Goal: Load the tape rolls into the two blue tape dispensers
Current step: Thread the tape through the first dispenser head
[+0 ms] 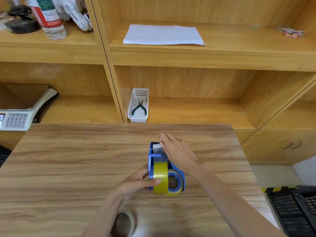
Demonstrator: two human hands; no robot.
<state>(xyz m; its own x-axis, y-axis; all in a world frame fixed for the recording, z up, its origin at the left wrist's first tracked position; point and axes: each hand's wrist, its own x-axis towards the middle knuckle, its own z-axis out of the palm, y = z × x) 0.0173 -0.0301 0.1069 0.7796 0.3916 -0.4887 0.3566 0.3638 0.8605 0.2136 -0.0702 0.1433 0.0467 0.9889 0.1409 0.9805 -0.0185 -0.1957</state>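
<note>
A blue tape dispenser (pixel 154 156) stands on the wooden table (pixel 68 168) with a yellowish tape roll (pixel 160 170) seated on its blue hub. My left hand (pixel 136 183) grips the dispenser's near left side, thumb on the roll. My right hand (pixel 176 151) lies over the dispenser's far end, its fingertips pressing the tape strip at the cutter. A second, clear tape roll (pixel 125 223) lies flat near the table's front edge, partly hidden under my left forearm. Only one dispenser is in view.
Behind the table stand wooden shelves with a white basket (pixel 137 115) holding green pliers, a scale (pixel 17 115) at left, and a white sheet (pixel 162 34) and a water bottle (pixel 49 17) higher up. A black crate (pixel 294 211) sits at the lower right.
</note>
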